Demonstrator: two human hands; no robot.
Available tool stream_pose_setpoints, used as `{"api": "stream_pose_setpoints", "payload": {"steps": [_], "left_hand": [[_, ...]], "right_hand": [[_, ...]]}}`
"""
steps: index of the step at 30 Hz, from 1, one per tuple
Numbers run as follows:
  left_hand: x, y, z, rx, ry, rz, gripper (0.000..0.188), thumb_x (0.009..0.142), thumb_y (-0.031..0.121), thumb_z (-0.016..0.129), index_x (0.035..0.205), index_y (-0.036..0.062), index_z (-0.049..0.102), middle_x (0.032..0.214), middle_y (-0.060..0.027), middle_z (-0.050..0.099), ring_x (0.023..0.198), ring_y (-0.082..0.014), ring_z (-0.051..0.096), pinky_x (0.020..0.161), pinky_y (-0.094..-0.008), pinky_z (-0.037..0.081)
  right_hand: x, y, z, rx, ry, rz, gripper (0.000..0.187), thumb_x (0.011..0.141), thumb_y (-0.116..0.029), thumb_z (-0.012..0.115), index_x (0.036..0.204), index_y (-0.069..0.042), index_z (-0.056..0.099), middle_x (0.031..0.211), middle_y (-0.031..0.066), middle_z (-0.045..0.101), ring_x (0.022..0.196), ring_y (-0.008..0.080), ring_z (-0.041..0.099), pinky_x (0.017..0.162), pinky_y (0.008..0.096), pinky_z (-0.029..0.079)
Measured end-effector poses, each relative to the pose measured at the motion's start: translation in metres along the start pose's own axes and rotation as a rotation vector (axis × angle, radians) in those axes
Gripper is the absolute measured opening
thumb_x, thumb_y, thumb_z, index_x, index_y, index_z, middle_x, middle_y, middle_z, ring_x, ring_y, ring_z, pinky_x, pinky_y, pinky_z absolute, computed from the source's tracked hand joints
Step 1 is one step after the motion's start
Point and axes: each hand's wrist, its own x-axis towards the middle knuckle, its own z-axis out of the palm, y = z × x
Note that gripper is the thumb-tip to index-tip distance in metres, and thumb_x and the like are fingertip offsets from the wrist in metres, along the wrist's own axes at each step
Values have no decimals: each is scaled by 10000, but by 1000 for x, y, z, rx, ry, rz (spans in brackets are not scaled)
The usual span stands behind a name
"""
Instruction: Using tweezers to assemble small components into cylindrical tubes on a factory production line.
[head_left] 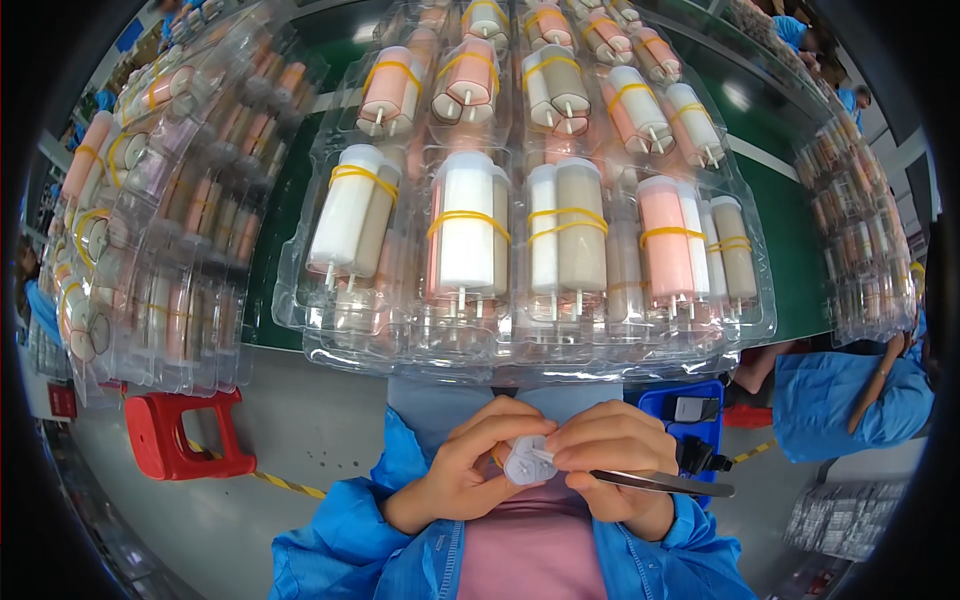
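My left hand [470, 465] and my right hand [610, 455] meet in front of my chest over a small white plastic part [525, 463], both pinching it with their fingertips. My right hand also grips metal tweezers [680, 485], whose tip points out to the right. Just above the hands, clear plastic trays [520, 330] are stacked, holding bundles of white, pink and beige cylinders [467, 235] bound with yellow rubber bands. Each cylinder has a thin pin at its lower end.
More clear tray stacks [150, 230] with the same bundles stand at the left and at the right [860, 240]. A red plastic stool [190, 435] sits on the floor at lower left. A blue stool [690, 410] is by my right side. A person in blue [850, 400] sits to the right.
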Motion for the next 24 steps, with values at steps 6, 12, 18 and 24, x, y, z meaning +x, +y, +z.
{"api": "stream_pose_setpoints", "payload": {"steps": [6,12,18,24], "left_hand": [[-3,0,0,-4,-36,-48,451,765,12,704,1190,-24,557,1060,-134,556,897,-168,569,663,-229,469],[0,2,1,-15,-12,-58,444,767,5,698,1186,-27,554,1070,-141,561,921,-194,572,714,-258,470],[-1,5,-4,-18,-75,-85,511,735,-58,718,1199,-33,505,1127,-174,522,990,-219,546,820,-307,451],[0,3,-4,-19,-66,-65,514,732,-61,720,1198,-29,506,1132,-172,522,995,-217,544,822,-304,450]], "right_hand": [[-6,0,1,32,66,103,127,770,-85,705,843,5,653,782,125,669,665,250,644,585,292,518],[-7,-1,6,55,152,197,139,760,-96,717,843,-2,658,768,115,669,647,224,640,568,283,505],[-7,2,6,75,125,113,153,772,-114,722,861,-7,658,814,130,671,677,245,645,586,303,512],[-7,6,6,76,121,96,148,780,-114,718,864,-7,658,815,130,672,681,247,646,591,303,513]]}}
